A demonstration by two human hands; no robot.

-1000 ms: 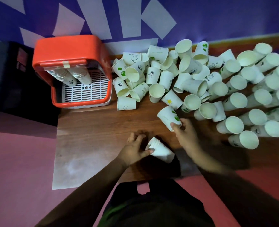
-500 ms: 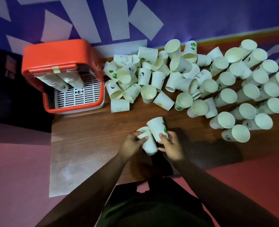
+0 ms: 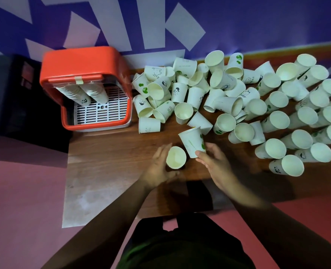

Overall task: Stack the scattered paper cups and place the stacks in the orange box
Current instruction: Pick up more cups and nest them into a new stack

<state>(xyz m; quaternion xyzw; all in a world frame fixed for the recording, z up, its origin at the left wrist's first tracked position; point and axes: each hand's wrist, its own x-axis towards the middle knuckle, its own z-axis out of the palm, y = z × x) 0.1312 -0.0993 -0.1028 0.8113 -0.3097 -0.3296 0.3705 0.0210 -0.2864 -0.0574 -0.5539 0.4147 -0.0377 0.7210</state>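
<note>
My left hand [image 3: 158, 167] grips a short stack of white paper cups [image 3: 176, 157], mouth up towards me, near the table's front edge. My right hand [image 3: 212, 161] holds a single cup with green marks [image 3: 192, 141] by its base, tilted, just right of the stack and apart from it. Several loose cups [image 3: 238, 98] lie and stand scattered across the back and right of the table. The orange box [image 3: 83, 63] sits at the back left with two cup stacks [image 3: 89, 93] leaning inside on its white grille.
The wooden table [image 3: 110, 152] has a pale worn patch at its front left. A purple wall with white shapes [image 3: 122, 22] runs behind. A dark cabinet [image 3: 15, 94] stands left of the box. Red floor lies on both sides.
My right hand picked a green-marked cup from the pile and brought it beside the stack. My left hand turned the stack from lying sideways to mouth up.
</note>
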